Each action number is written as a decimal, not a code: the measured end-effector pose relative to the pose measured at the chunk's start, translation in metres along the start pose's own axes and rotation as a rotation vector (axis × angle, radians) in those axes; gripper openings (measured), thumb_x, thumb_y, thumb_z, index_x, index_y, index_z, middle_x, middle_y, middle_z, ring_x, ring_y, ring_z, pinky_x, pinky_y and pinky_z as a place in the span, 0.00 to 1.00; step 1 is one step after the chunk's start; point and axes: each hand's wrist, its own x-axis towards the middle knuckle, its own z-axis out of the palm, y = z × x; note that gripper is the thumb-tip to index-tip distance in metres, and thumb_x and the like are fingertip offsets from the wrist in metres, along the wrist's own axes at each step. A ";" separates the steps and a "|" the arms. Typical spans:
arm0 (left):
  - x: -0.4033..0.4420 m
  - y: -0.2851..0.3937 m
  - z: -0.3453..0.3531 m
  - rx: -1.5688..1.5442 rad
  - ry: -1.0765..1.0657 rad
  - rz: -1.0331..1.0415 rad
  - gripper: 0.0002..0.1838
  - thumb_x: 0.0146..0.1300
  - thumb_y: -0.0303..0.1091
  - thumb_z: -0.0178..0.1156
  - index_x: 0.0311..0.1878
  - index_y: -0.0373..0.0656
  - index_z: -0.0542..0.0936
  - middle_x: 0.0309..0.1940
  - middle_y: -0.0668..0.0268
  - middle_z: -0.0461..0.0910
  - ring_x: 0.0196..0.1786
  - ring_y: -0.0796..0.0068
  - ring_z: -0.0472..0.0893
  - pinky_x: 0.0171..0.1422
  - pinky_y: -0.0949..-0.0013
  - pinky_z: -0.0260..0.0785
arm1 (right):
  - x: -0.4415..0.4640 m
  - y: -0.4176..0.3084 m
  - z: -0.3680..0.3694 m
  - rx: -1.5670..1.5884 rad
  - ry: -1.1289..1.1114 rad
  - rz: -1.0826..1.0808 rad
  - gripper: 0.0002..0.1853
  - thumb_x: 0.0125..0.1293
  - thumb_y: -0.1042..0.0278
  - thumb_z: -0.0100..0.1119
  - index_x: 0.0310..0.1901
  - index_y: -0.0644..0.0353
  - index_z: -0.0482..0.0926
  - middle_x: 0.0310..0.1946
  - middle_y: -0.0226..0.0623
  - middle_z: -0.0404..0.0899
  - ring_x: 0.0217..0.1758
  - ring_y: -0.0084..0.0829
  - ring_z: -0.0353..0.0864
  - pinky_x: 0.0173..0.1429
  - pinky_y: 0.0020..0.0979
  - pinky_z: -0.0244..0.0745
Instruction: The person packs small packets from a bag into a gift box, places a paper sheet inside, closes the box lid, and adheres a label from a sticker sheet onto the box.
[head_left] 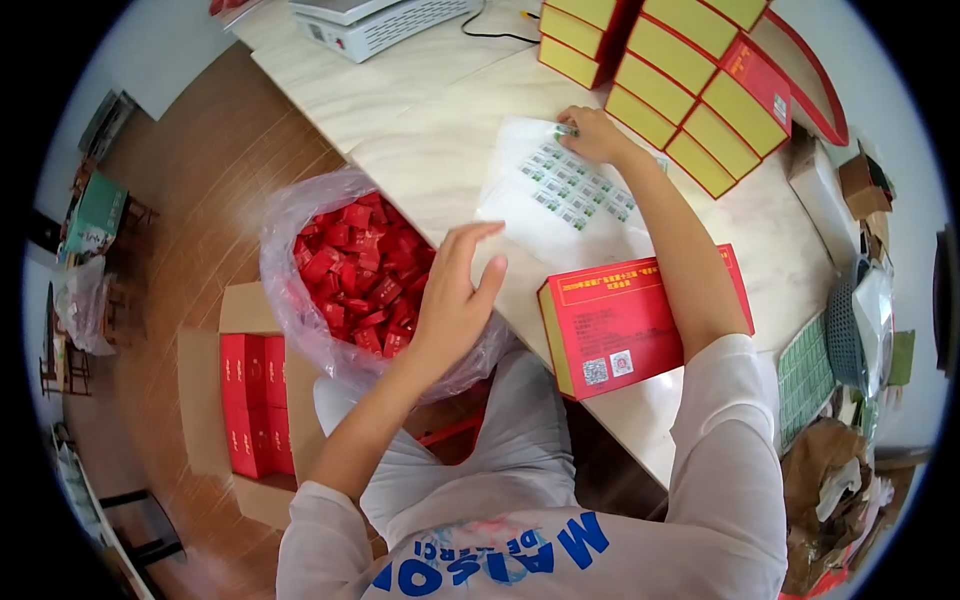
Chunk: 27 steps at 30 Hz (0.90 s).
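My right hand (592, 136) is at the upper edge of a white sheet of stickers (512, 190), its fingers pinched on a small green-and-white QR-code sticker (567, 131). Rows of similar stickers remain on the sheet below the hand. My left hand (458, 295) hovers by the table's near edge with its fingers apart and nothing in it. Under my right forearm lies a red box (610, 325) with yellow print, two QR codes on its top face and a yellow side; the arm hides part of it.
A clear plastic bag (283, 285) of small red packets (350, 265) stands beside the table, near an open carton (205, 400) holding red boxes. Red-and-yellow boxes (680, 60) are stacked at the table's back right. A white scale (385, 25) sits at the far left.
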 end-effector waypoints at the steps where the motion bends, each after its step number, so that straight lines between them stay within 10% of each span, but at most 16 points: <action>1: 0.015 -0.009 0.012 0.053 0.011 0.050 0.18 0.66 0.34 0.53 0.56 0.36 0.71 0.54 0.52 0.72 0.60 0.53 0.70 0.66 0.59 0.59 | -0.003 0.000 0.001 0.030 0.051 -0.036 0.20 0.54 0.69 0.63 0.51 0.58 0.75 0.48 0.47 0.77 0.55 0.47 0.73 0.60 0.40 0.68; 8: 0.107 -0.065 0.089 0.753 -0.006 0.078 0.30 0.67 0.46 0.50 0.66 0.37 0.64 0.69 0.51 0.59 0.72 0.52 0.57 0.75 0.50 0.43 | -0.015 -0.013 -0.009 0.080 0.163 -0.139 0.14 0.54 0.73 0.62 0.44 0.55 0.79 0.41 0.43 0.80 0.48 0.44 0.78 0.53 0.40 0.74; 27: 0.109 -0.068 0.086 0.558 0.065 0.044 0.29 0.59 0.46 0.58 0.59 0.35 0.71 0.61 0.51 0.69 0.67 0.56 0.64 0.71 0.48 0.49 | -0.003 0.002 0.005 -0.237 0.194 -0.288 0.10 0.56 0.69 0.52 0.31 0.64 0.81 0.33 0.52 0.81 0.37 0.50 0.80 0.45 0.47 0.74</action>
